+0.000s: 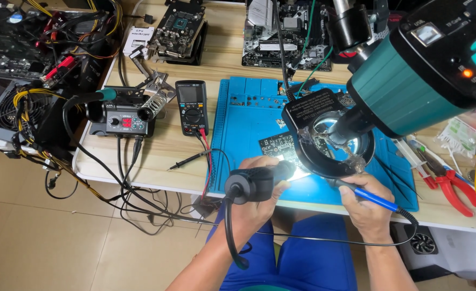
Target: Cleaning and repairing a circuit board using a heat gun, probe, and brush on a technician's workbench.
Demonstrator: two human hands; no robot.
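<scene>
From the head camera, work is under way rather than finished, as far as I can judge: both tools are in hand and brought to the dark circuit board (279, 144), which lies flat on the blue work mat (243, 124) just under the microscope's ring light (332, 141). Nothing shows whether any joint is already done.

The left hand (257, 202) has its fingers wrapped fully round a thick black hot-air handle (255, 183), just in front of the board. Its long axis runs left to right, the nozzle end pointing right toward the lit patch beneath the ring light.

The right hand (364, 207) pinches the blue soldering iron (364, 195) pen-style, fingers closed on the grip. The iron slants up-left, tip toward the ring light, its cord trailing down-right.
</scene>
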